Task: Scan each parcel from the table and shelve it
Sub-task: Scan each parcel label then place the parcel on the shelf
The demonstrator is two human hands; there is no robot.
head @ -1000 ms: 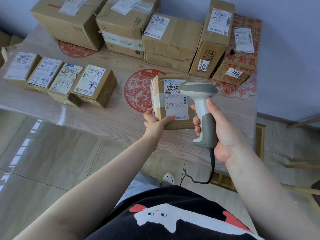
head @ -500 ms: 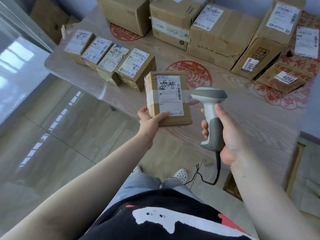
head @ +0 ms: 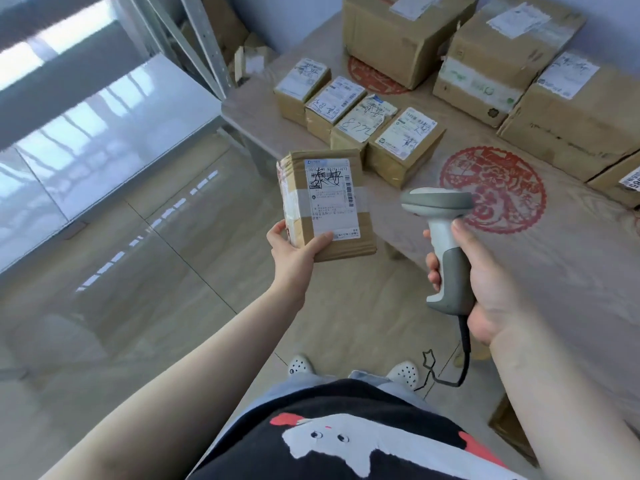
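Fingers of my left hand clamp the small parcel's lower corner, thumb across its label; it hangs off the surface's near edge, over open floor. Taped cardboard, stiff and seemingly light, so I judge a one-handed corner hold adequate. Shelf uprights stand far left, with free room between. My right hand wraps the scanner handle.

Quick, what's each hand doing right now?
Left hand: holding the small parcel.
Right hand: holding the barcode scanner.
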